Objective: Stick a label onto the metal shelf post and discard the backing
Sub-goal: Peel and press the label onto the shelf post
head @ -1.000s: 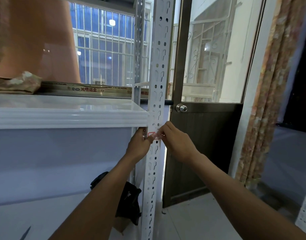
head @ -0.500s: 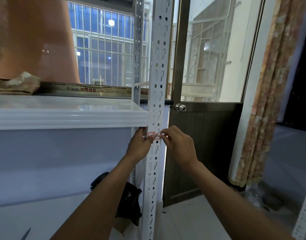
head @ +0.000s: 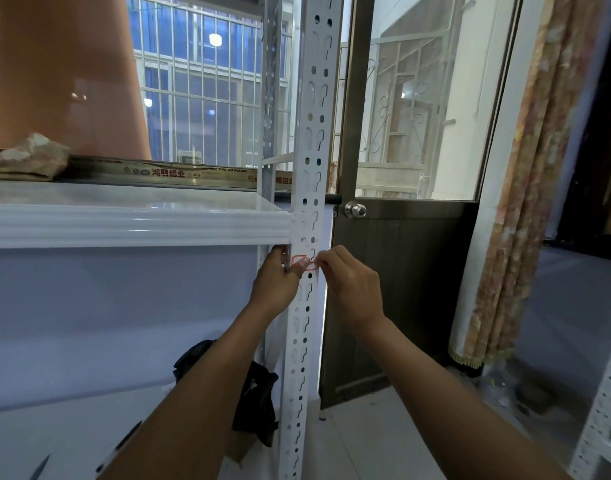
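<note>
A white perforated metal shelf post [head: 309, 150] runs upright through the middle of the view. A small white label with a red border [head: 300, 258] lies flat on the post just under the shelf board. My left hand [head: 274, 282] reaches around the post's left edge, its thumb pressing on the label. My right hand [head: 349, 285] comes from the right, with thumb and forefinger pinched at the label's right end. I cannot tell whether a backing strip is between those fingertips; it is too small to see.
A white shelf board [head: 124, 223] juts left from the post. A black bag [head: 252, 393] sits on the lower shelf behind it. A brown door with a round knob [head: 355, 210] stands right of the post, and a patterned curtain [head: 525, 202] hangs farther right.
My right hand's fingertips have shifted slightly along the label's right end. My left thumb has stayed on the label. The view has barely moved.
</note>
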